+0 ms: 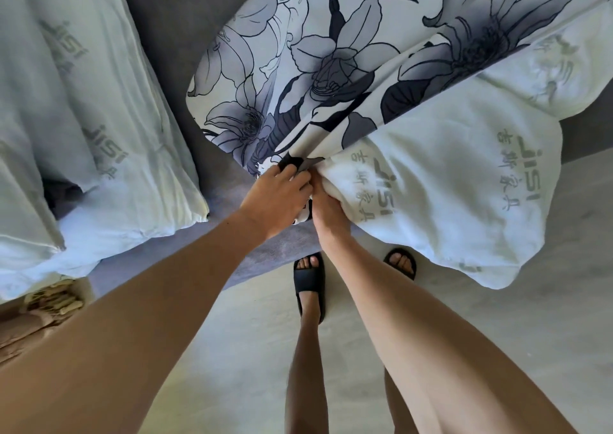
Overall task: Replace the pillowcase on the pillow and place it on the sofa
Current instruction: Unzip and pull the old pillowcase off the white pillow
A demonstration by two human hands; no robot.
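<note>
Pillow: white pillow point(447, 194) printed with grey lettering, half out of its cover, its bare end hanging over the floor point(248, 350) on the right side of the view.
Pillowcase: floral pillowcase point(315, 68) in white, grey and dark blue, covering the far part of the pillow and lying on the grey sofa point(172, 18); its open edge runs diagonally across the pillow.
Left hand: left hand point(278, 198) with fingers curled, pinching the near corner of the pillowcase edge.
Right hand: right hand point(326, 208) just beside the left, touching it, fingers clamped on the near corner of the pillow.
Sofa, left part: two more bare pillows point(83, 118) with the same lettering lie there.
Floor: pale, with the person's feet in black slippers point(310, 281) below the hands.
</note>
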